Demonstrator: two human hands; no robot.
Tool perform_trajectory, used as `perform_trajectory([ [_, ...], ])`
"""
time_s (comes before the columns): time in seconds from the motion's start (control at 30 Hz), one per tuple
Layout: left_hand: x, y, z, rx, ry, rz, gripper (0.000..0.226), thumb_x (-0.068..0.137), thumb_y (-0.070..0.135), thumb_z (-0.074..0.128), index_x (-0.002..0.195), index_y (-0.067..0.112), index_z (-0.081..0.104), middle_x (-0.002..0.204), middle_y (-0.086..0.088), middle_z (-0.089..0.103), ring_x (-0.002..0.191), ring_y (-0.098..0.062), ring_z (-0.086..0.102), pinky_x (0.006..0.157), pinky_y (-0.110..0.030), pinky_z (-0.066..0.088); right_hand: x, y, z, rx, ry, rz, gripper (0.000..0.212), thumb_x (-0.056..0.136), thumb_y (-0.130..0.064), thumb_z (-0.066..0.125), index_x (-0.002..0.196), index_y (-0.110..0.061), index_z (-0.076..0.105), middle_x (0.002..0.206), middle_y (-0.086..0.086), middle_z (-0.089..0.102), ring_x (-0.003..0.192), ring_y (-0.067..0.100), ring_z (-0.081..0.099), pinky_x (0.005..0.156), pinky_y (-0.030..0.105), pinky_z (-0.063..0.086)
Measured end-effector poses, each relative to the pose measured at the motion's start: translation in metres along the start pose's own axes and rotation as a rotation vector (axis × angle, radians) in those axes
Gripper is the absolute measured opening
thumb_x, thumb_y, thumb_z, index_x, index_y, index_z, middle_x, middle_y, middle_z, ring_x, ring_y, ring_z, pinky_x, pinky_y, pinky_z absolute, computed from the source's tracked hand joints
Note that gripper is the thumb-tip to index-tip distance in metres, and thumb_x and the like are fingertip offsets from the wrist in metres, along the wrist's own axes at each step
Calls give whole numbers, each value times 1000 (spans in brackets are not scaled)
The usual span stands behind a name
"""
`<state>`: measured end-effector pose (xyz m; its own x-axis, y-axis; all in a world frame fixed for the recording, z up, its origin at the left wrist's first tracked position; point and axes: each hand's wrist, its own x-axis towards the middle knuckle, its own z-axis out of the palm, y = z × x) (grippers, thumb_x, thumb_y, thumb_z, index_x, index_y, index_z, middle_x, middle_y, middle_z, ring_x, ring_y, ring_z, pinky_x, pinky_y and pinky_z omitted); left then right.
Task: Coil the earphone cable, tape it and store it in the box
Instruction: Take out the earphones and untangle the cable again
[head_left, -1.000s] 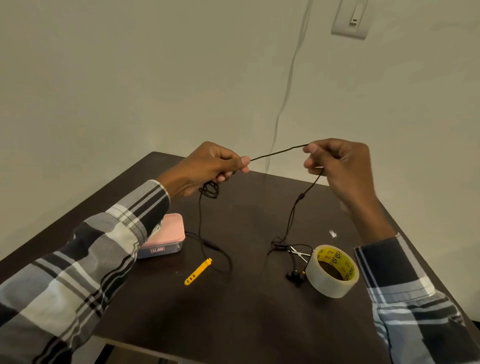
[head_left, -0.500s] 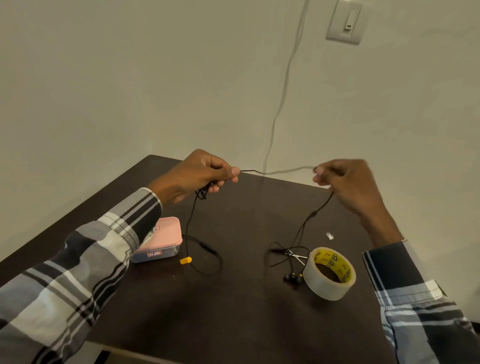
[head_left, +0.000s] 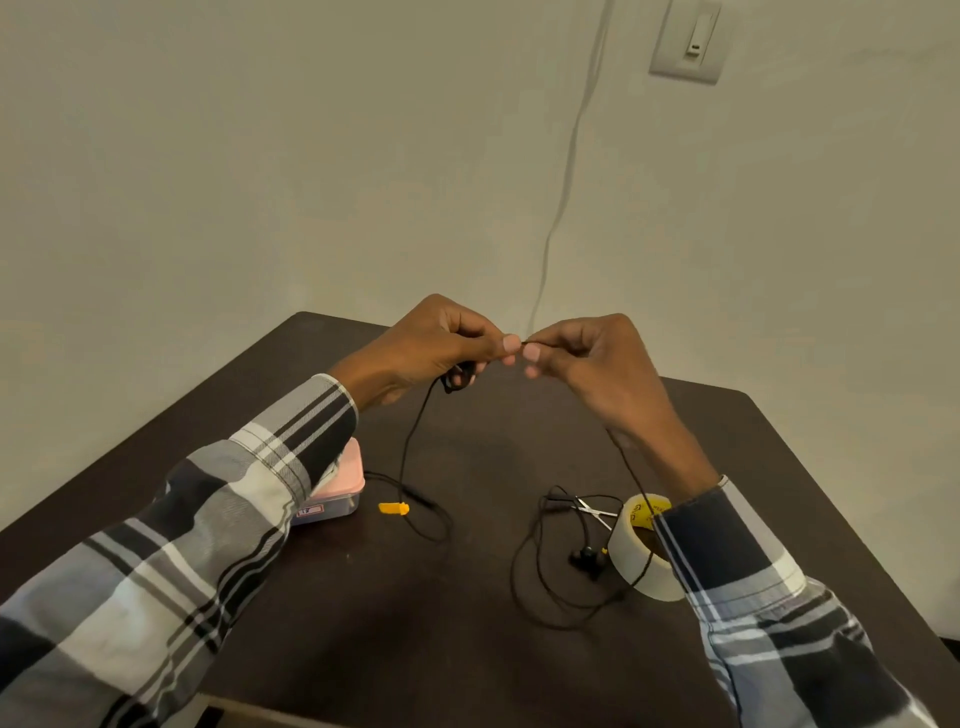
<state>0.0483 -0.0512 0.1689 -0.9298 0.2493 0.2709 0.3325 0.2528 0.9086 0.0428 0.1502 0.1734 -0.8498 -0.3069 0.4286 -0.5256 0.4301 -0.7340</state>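
Coiling step: at frame centre my left hand (head_left: 431, 345) and right hand (head_left: 587, 353) pinch the earphone cable (head_left: 410, 447), the rest trailing on the desk (head_left: 467, 649) below; next, another loop into my left fingers (head_left: 511, 343).

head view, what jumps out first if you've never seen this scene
Two hands meet above the dark table: the left hand and the right hand pinch a thin black earphone cable between their fingertips. Its loose loops trail down onto the table. A roll of tape stands at the right, and a pink-lidded box peeks from behind the left sleeve.
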Motion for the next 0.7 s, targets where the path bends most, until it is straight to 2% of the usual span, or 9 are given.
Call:
perform_trajectory([
  [0.17,-3,-5,-11,-24,24,-31,22,88,29,70,83,9,78,60,-3,60,57,-16,56,54,-20,48,2,-3,-19,167,219,50,9,92,-14,70,87,-14,77,72,3,75,73,10,72,72,27,60],
  [0.43,-3,-6,-16,-40,18,-78,17,83,14,76,90,-1,77,71,-15,66,63,-19,66,58,-26,57,5,2,-44,247,431,55,8,93,-15,70,93,-11,76,72,2,73,75,13,74,69,28,61],
  [0.53,-4,-10,-18,-44,23,-69,15,82,12,76,94,5,78,90,-26,71,65,-17,67,58,-26,58,5,7,-51,253,473,64,10,93,-15,69,96,-10,77,73,2,73,76,13,74,69,28,61],
  [0.6,-3,-13,-21,-5,14,-57,15,84,11,74,98,6,78,97,-25,72,67,-18,68,61,-27,60,4,11,-51,249,480,75,11,93,-15,69,98,-8,77,76,2,74,78,14,74,69,29,61],
  [0.7,-4,-17,-24,112,-10,-66,16,87,12,73,95,0,77,82,-12,74,65,-20,65,63,-30,60,5,15,-55,268,530,97,14,93,-14,69,100,-5,76,76,5,73,76,13,73,69,30,61],
])
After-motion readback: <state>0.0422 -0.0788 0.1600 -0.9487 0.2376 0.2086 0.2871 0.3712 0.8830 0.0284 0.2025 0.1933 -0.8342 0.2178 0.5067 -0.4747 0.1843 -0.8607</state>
